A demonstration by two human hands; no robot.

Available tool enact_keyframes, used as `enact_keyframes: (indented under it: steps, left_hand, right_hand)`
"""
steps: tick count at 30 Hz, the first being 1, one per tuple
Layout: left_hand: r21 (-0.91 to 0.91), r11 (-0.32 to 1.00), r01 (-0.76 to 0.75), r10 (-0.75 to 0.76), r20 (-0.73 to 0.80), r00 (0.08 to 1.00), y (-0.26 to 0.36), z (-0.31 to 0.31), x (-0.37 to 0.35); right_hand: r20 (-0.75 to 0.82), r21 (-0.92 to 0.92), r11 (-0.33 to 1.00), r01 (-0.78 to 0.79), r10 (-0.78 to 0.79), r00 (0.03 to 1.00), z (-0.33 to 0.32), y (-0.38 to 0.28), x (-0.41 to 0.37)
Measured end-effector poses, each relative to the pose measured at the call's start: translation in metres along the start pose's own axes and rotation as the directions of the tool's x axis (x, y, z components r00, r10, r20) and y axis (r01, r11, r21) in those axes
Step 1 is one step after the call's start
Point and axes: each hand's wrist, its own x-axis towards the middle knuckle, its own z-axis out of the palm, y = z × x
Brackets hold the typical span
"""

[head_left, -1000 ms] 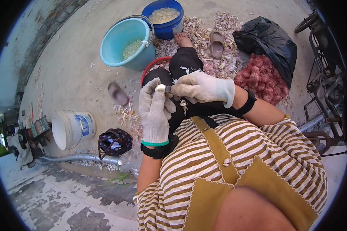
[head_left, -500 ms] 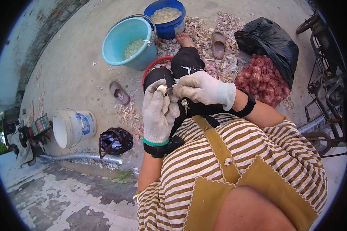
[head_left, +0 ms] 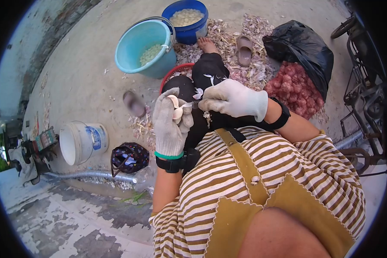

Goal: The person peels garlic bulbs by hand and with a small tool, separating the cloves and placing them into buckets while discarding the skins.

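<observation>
Above my lap, my gloved left hand (head_left: pixel 172 120) is curled round a few pale garlic cloves (head_left: pixel 176 108), which lie in its palm and against the fingers. My gloved right hand (head_left: pixel 230 101) is close by on the right, its fingertips pinched together; whatever they hold is too small to make out. A narrow gap separates the two hands. A purplish piece of garlic skin (head_left: pixel 198 93) lies on my dark trousers between them, and white scraps (head_left: pixel 209 79) cling near the knee.
Beyond my knees stand a light blue bucket (head_left: pixel 142 47), a dark blue bucket (head_left: pixel 186 19) with peeled cloves, and a red basket (head_left: pixel 165 79). Garlic skins (head_left: pixel 253 73) litter the ground near a net bag of bulbs (head_left: pixel 294 89). A white bucket (head_left: pixel 84 143) lies left.
My left hand has shifted slightly left and opened somewhat, showing more of the cloves. My right hand has moved a little right, widening the gap between the hands.
</observation>
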Motion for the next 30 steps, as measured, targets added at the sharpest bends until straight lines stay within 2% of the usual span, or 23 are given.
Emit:
enact_keyframes:
  steps: [1, 2, 3, 4, 5, 6, 7, 8, 9, 10, 12, 14, 18, 20, 24, 26, 27, 29, 30]
  left_hand:
    - [0.025, 1.000, 0.003, -0.006, 0.134, 0.991, 0.001, -0.010, 0.002]
    - [0.024, 1.000, 0.000, -0.003, 0.131, 0.991, 0.001, -0.016, 0.004]
    - [0.035, 0.999, -0.008, 0.002, 0.172, 0.985, 0.001, -0.019, 0.006]
    - [0.045, 0.999, -0.017, 0.007, 0.217, 0.976, 0.000, -0.020, 0.008]
    - [0.045, 0.999, -0.016, 0.006, 0.219, 0.976, 0.000, -0.019, 0.008]
    - [0.197, 0.980, -0.023, -0.012, 0.177, 0.984, -0.001, -0.017, 0.007]
    - [0.346, 0.938, -0.024, -0.023, 0.131, 0.991, -0.001, -0.016, 0.005]
    - [0.346, 0.938, -0.021, -0.026, 0.130, 0.991, -0.002, -0.015, 0.004]
    - [0.453, 0.891, -0.032, -0.015, 0.101, 0.995, -0.003, -0.014, 0.004]
    - [0.554, 0.832, -0.040, -0.002, 0.075, 0.997, -0.004, -0.013, 0.004]
    - [0.596, 0.803, -0.027, -0.004, 0.051, 0.999, -0.006, -0.009, 0.005]
    - [0.693, 0.716, -0.079, 0.058, 0.054, 0.997, -0.009, -0.010, 0.005]
    - [0.763, 0.636, -0.112, 0.075, 0.083, 0.994, -0.016, -0.021, 0.008]
    - [0.816, 0.507, -0.280, 0.199, 0.205, 0.958, -0.022, -0.029, 0.014]
    - [0.815, 0.520, -0.255, 0.172, 0.193, 0.966, -0.021, -0.030, 0.016]
    - [0.853, 0.380, -0.359, 0.185, 0.310, 0.933, -0.019, -0.033, 0.016]
    - [0.854, 0.380, -0.356, 0.186, 0.307, 0.933, -0.016, -0.029, 0.013]
    - [0.793, 0.596, -0.127, 0.015, 0.147, 0.989, -0.007, -0.017, 0.005]
    - [0.793, 0.596, -0.126, 0.014, 0.146, 0.989, -0.004, -0.012, 0.001]
  right_hand:
    - [-0.027, 0.084, 0.996, -0.008, 0.011, 1.000, 0.001, 0.011, 0.000]
    - [-0.053, 0.171, 0.985, -0.016, 0.025, 0.998, 0.002, 0.017, -0.001]
    - [-0.046, 0.265, 0.958, -0.105, 0.121, 0.992, -0.002, 0.014, -0.002]
    - [-0.033, 0.170, 0.951, -0.257, 0.267, 0.963, -0.009, 0.008, -0.002]
    - [-0.042, 0.042, 0.966, -0.255, 0.257, 0.965, -0.011, 0.010, -0.001]
    - [-0.047, -0.086, 0.964, -0.251, 0.247, 0.968, -0.012, 0.011, 0.000]
    - [-0.047, -0.085, 0.964, -0.253, 0.250, 0.967, -0.013, 0.009, -0.001]
    - [-0.063, -0.107, 0.976, -0.188, 0.182, 0.981, -0.014, 0.003, -0.003]
    - [-0.079, -0.132, 0.984, -0.123, 0.113, 0.990, -0.016, -0.003, -0.003]
    - [-0.081, -0.132, 0.983, -0.128, 0.118, 0.990, -0.019, -0.008, -0.003]
    - [-0.010, -0.318, 0.942, -0.112, 0.115, 0.993, -0.022, -0.018, 0.000]
    - [-0.021, -0.337, 0.936, -0.098, 0.097, 0.995, -0.021, -0.018, 0.003]
    - [0.013, -0.359, 0.928, -0.099, 0.111, 0.994, -0.021, -0.019, 0.007]
    - [0.014, -0.376, 0.923, -0.082, 0.094, 0.995, -0.022, -0.020, 0.007]
    - [0.067, -0.398, 0.916, -0.050, 0.083, 0.994, -0.028, -0.022, 0.008]
    - [0.090, -0.407, 0.913, -0.027, 0.070, 0.993, -0.028, -0.020, 0.009]
    - [0.084, -0.402, 0.916, 0.012, 0.023, 0.996, -0.026, -0.017, 0.008]
    - [0.077, -0.397, 0.916, 0.053, -0.024, 0.997, -0.025, -0.011, 0.009]
    - [0.065, -0.369, 0.929, 0.034, -0.011, 0.998, -0.025, -0.010, 0.009]
